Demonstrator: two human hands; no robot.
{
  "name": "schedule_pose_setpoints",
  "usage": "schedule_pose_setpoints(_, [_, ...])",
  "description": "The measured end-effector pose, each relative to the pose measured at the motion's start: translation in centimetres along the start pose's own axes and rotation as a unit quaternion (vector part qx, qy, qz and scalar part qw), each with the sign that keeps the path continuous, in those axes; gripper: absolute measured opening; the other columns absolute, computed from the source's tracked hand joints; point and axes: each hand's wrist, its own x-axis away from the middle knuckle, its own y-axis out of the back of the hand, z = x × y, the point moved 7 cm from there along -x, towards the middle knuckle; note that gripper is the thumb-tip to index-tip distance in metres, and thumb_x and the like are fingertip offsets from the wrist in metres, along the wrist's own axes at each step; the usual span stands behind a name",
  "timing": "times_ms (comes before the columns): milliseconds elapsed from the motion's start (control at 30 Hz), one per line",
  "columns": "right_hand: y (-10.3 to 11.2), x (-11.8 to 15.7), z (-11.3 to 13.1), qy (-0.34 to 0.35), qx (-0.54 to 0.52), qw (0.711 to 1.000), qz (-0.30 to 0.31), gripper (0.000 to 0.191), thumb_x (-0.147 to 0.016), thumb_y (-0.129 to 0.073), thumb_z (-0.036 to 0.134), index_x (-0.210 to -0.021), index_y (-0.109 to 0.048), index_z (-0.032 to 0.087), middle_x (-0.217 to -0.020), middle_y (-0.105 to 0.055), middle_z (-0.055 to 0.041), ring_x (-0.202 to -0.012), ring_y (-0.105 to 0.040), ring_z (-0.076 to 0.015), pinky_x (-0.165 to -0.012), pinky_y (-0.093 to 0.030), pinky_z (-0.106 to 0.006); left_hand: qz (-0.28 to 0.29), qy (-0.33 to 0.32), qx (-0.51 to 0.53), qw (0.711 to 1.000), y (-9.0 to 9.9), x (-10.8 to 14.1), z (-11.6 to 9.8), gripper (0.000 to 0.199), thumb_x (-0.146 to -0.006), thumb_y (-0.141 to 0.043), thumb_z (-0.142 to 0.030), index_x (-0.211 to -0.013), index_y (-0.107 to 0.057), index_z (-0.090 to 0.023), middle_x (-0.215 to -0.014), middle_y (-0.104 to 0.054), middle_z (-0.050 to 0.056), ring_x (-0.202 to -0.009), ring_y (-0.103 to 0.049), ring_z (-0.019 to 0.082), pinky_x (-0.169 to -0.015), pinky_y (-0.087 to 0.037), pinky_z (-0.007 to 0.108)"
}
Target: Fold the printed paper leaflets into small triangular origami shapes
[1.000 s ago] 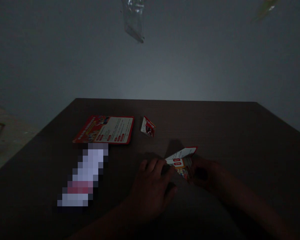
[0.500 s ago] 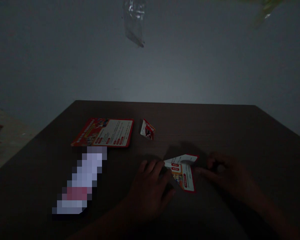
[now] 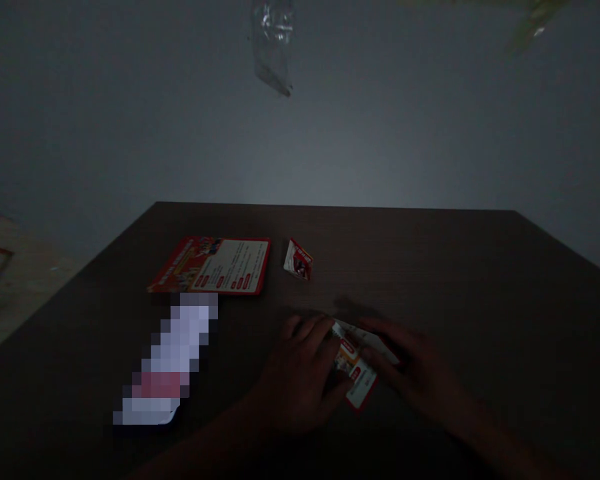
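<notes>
A partly folded printed leaflet (image 3: 364,385), white with red edges and a coloured picture, lies between my hands on the dark table. My left hand (image 3: 303,370) rests over its left end, fingers curled and thumb on the near side, holding it against the table. On the other side, my right hand (image 3: 417,370) has its thumb on the printed face and its fingers along the far edge, gripping the right part. Beyond them, a small folded red and white paper piece (image 3: 298,260) sits on the table. The dim light hides much of the fingertips.
A stack of red and white leaflets (image 3: 230,267) lies at the back left. Nearer me is a long pixelated object (image 3: 167,360). The dark wooden table (image 3: 405,253) meets a grey wall, where a clear plastic bag (image 3: 273,50) hangs.
My right hand has moved left from beside the leaflet onto it. The leaflet's right end has swung toward me and its raised flap is now lower. My left hand stays in place.
</notes>
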Motion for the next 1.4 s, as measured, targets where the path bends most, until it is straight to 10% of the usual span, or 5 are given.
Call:
schedule_pose_setpoints(667, [1.0,-0.6,-1.2,-0.022,0.029,0.999,-0.018,0.017,-0.083,-0.055,0.021,-0.094,-0.067,0.020,-0.097,-0.070,-0.0068,-0.086,-0.067,-0.0198,-0.075,-0.056,-0.032,-0.002,0.005,-0.006,1.000,0.3,-0.1,-0.1,0.033,-0.087,-0.045,-0.025,-0.119,-0.052,-0.018,-0.130,-0.051,0.009,-0.122,-0.042,0.023,-0.105,-0.026,0.043])
schedule_pose_setpoints(1400, [-0.6,-0.6,0.4,0.122,0.180,0.976,-0.003,0.016,-0.085,-0.057,0.024,-0.098,-0.066,0.020,-0.103,-0.064,-0.0097,-0.094,-0.062,-0.0227,-0.081,-0.054,-0.038,0.035,-0.035,-0.045,0.998,-0.7,-0.1,0.1,0.040,-0.088,-0.045,-0.016,-0.126,-0.048,-0.026,-0.137,-0.046,0.007,-0.127,-0.037,0.025,-0.102,-0.028,0.046])
